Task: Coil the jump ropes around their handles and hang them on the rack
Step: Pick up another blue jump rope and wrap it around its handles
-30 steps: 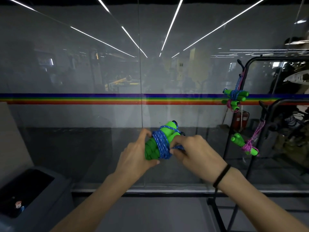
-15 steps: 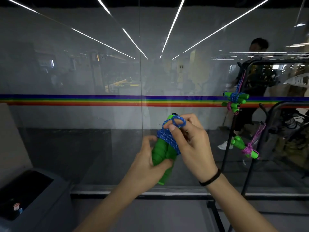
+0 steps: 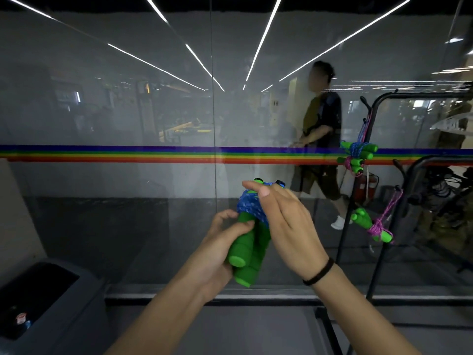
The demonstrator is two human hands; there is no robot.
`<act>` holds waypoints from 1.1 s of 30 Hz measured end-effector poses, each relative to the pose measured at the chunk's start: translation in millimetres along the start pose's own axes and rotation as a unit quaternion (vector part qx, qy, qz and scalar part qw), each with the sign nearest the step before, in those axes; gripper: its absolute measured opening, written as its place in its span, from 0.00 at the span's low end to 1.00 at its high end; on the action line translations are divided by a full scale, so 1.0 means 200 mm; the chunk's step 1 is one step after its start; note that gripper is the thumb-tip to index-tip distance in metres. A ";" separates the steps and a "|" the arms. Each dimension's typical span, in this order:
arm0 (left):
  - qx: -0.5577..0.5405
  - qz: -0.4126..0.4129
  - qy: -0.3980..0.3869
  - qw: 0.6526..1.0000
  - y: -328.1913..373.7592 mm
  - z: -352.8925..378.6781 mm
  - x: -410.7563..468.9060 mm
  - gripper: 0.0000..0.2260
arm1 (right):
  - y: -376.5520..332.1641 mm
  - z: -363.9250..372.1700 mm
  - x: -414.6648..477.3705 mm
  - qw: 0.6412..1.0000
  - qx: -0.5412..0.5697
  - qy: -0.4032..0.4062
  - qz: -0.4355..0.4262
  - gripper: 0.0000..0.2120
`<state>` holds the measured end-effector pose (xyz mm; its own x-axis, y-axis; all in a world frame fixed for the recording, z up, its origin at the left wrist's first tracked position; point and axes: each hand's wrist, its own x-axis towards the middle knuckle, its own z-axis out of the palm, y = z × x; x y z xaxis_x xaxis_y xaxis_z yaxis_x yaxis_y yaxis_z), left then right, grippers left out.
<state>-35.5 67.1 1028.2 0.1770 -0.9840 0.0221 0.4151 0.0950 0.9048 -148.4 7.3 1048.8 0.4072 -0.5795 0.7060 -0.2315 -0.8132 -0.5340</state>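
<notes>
**Left grip** [image 3: 220, 254]: nearest you, low centre. Its fingers and thumb are clamped round the lower half of the green handles [image 3: 243, 254]. The two handles lie side by side, their butt ends pointing down toward you and jutting out below your palm.

**Blue rope** [image 3: 249, 206]: wound in a thick coil round the upper half of the handles, just above your left thumb. The black-tipped handle ends show just past the coil.

**Right grip** [image 3: 291, 226]: laid over the right side of the coil, fingers [image 3: 252, 185] reaching across its top. Thumb and forefinger meet at the top of the coil; you cannot tell whether a strand is pinched there. There is a black band [image 3: 318, 271] on that wrist.

**Grey bin** [image 3: 51, 298]: on the floor at lower left, its dark opening facing up.

**Rack** [image 3: 422, 95]: a black tube frame to your right, well apart from the bundle you hold.
- The upper bundle [image 3: 357, 153] is green handles tied with blue and pink rope, hanging at the rack's left post.
- The lower bundle [image 3: 371, 224] is green handles bound with pink rope, hanging tilted from a lower hook.

**Glass wall** [image 3: 153, 226]: straight ahead, crossed by a rainbow stripe [image 3: 128, 155].

**Person** [image 3: 322, 139]: beyond the glass, walking.
</notes>
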 end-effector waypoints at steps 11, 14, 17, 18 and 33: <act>0.030 0.066 0.073 0.995 0.01 0.01 -0.01 0.25 | 0.04 -0.04 0.00 0.992 0.057 0.098 -0.058 0.07; 0.039 0.086 0.070 0.993 0.01 0.02 -0.01 0.25 | 0.04 -0.04 0.00 0.989 -0.003 0.109 -0.103 0.05; 0.036 0.102 0.079 0.991 0.02 0.03 -0.02 0.23 | 0.06 -0.03 -0.01 0.981 -0.053 0.108 -0.151 0.05; 0.036 0.109 0.083 0.990 0.02 0.03 -0.02 0.23 | 0.07 -0.02 -0.02 0.979 -0.067 0.109 -0.161 0.05; 0.108 0.241 0.111 0.958 0.02 0.06 -0.05 0.26 | 0.02 -0.04 -0.04 0.966 -0.023 0.178 -0.188 0.05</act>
<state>-45.5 75.0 1037.3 0.4970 -0.7751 0.3902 0.0476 0.4733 0.8796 -158.7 7.6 1044.6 0.1413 -0.2186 0.9655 -0.1686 -0.9664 -0.1942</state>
